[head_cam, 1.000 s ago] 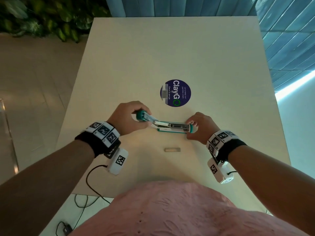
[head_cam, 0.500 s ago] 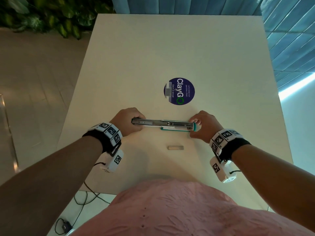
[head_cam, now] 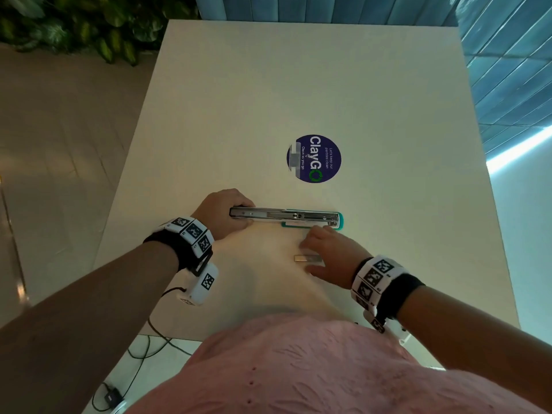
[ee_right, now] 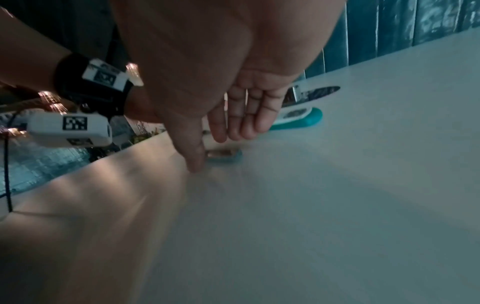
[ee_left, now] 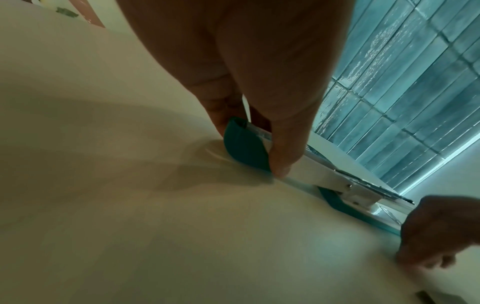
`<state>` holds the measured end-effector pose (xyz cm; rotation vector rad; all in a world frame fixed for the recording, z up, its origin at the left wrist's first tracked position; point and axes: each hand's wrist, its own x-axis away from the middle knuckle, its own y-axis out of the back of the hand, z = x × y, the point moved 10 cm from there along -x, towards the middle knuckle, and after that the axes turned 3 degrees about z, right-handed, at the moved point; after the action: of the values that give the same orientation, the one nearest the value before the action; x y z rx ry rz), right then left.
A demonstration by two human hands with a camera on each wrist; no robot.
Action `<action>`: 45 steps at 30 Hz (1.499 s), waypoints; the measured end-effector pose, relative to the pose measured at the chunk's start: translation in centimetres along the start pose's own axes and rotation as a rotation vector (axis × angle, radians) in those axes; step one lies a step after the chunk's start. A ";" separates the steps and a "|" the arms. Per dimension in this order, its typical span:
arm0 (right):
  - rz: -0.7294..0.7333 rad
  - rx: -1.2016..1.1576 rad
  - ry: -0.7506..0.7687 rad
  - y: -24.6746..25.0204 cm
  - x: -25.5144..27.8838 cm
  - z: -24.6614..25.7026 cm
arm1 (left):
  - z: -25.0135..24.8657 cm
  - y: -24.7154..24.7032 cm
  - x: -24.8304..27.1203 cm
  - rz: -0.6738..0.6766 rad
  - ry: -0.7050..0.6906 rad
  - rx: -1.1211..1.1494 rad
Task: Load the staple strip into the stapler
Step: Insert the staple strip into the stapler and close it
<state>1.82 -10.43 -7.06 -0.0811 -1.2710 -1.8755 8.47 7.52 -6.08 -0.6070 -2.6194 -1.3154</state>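
Observation:
A teal stapler [head_cam: 286,217] lies opened flat on the white table [head_cam: 298,85], its metal staple channel facing up. My left hand [head_cam: 222,213] grips the stapler's left end; in the left wrist view the thumb and fingers pinch the teal cover [ee_left: 244,146]. A short metal staple strip [head_cam: 306,258] lies on the table nearer to me than the stapler. My right hand [head_cam: 325,255] hovers over the strip with fingers spread and relaxed, thumb on its near side. In the right wrist view the staple strip [ee_right: 221,154] sits just below the fingertips [ee_right: 194,162], untouched as far as I can tell.
A round blue "ClayGO" sticker [head_cam: 313,159] is stuck on the table beyond the stapler. Green plants [head_cam: 74,25] stand at the far left, past the table edge. Cables [head_cam: 140,348] hang below the table's near edge.
My right hand has let go of the stapler's right end and moved toward me, over the staple strip. The stapler went from half open to fully flat. My left hand keeps its hold.

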 end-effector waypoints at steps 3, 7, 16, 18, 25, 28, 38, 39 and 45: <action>-0.047 -0.074 -0.015 0.2 0.0 -0.3 | -0.2 0.0 0.1 -0.002 -0.013 0.020; -0.093 -0.110 0.003 1.1 0.0 -0.2 | 0.0 0.0 0.0 -0.008 -0.002 0.025; -0.387 -0.110 -0.077 8.2 -0.5 -2.9 | 0.3 -0.3 -0.3 -0.005 -0.007 0.001; -0.356 -0.110 -0.108 7.8 -0.7 -3.4 | 0.4 -0.3 -0.3 -0.003 -0.002 0.001; -0.354 -0.096 -0.113 7.7 -1.0 -3.3 | 0.4 -0.3 -0.3 0.000 0.002 0.005; -0.332 -0.061 -0.094 7.6 -1.1 -3.0 | 0.4 -0.3 -0.3 0.001 0.000 -0.010; -0.310 -0.113 -0.122 7.7 -1.1 -3.3 | 0.2 -0.3 -0.3 0.015 -0.018 -0.005; -0.308 -0.111 -0.124 7.6 -1.1 -3.3 | 0.2 -0.3 -0.3 0.018 -0.017 -0.007; -0.258 -0.086 -0.133 7.5 -1.4 -3.2 | 0.2 -0.4 -0.3 0.033 -0.008 -0.023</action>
<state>8.94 -13.10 -3.75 -0.0924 -1.3416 -2.1774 8.61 7.38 -6.63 -0.6579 -2.5924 -1.3374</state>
